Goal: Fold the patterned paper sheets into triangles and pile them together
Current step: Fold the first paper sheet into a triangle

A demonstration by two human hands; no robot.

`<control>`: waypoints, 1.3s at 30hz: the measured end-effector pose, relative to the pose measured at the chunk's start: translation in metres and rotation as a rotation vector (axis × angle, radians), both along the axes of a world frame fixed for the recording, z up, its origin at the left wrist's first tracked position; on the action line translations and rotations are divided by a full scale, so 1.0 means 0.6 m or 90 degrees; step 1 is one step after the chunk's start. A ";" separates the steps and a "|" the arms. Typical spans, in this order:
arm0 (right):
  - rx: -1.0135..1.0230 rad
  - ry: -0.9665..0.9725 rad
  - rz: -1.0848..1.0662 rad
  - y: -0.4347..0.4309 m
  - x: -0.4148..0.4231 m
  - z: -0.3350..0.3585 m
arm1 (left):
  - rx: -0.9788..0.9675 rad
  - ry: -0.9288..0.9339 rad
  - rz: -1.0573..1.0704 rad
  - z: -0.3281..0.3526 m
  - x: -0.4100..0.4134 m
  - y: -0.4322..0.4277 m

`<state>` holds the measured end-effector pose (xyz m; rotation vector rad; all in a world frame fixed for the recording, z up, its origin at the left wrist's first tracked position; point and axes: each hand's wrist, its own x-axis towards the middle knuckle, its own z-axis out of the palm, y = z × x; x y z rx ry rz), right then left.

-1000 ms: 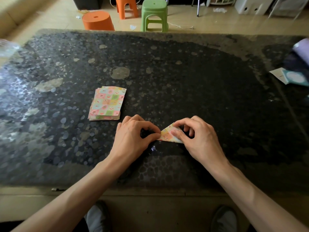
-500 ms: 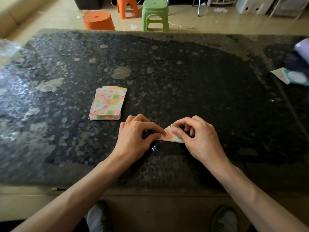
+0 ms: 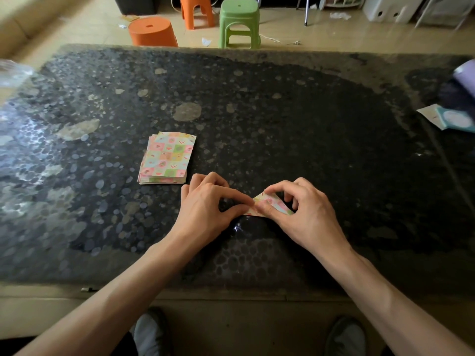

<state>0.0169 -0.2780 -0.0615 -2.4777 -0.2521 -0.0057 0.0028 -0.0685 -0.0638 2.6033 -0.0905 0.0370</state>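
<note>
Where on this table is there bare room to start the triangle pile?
Bare table runs from the right hand to the teal packet, and beyond the folded paper. Tight only between left hand and sheet stack.

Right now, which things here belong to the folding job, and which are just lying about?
Job: paper triangle, pinched by the left hand and right hand; stack of patterned sheets.
Lying about: green stool, round orange stool, teal packet at the right edge of the table.
</note>
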 end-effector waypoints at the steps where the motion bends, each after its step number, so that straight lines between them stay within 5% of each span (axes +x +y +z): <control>1: -0.004 -0.001 0.000 0.000 0.000 0.000 | 0.002 -0.004 0.002 0.000 0.001 0.001; 15: -0.042 0.043 0.004 0.004 0.004 0.007 | -0.046 0.096 -0.054 0.024 0.008 0.029; 39: -0.059 0.085 -0.006 0.009 0.006 0.012 | -0.011 0.008 -0.011 0.009 0.005 0.013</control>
